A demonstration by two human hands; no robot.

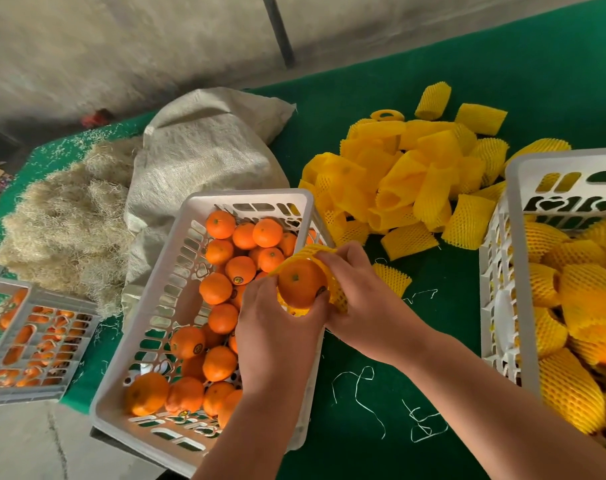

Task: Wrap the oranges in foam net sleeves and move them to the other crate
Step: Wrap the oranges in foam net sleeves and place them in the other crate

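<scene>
Head view, sole camera. At centre frame the left hand [277, 317] grips an orange [299, 284] from below and the side, fingers curled against the fruit. The right hand [360, 299] pinches a yellow foam net sleeve [332, 282], fingers curled over its upper edge; the sleeve is stretched part-way around the orange, the stem end of the fruit still exposed. Both hands sit over the right rim of the white source crate [149, 323], lower centre of frame, which holds many unwrapped oranges [221, 318], several bearing small stickers.

At the right edge of frame stands a second white crate [518, 202], filled with wrapped oranges [571, 393] in yellow netting. Between the two crates, upper centre right, a loose pile of empty sleeves [405, 178] lies on the green table cover [363, 445]; one stray sleeve [391, 278] lies just right of the right hand. White thread scraps [360, 386] lie on the cover in the lower centre.

Upper left of centre: a burlap sack [204, 150], touching the source crate's far end. Left of it, a heap of straw-like packing fibre [65, 216]. Lower left: a grey crate [34, 341], oranges visible through its slots.
</scene>
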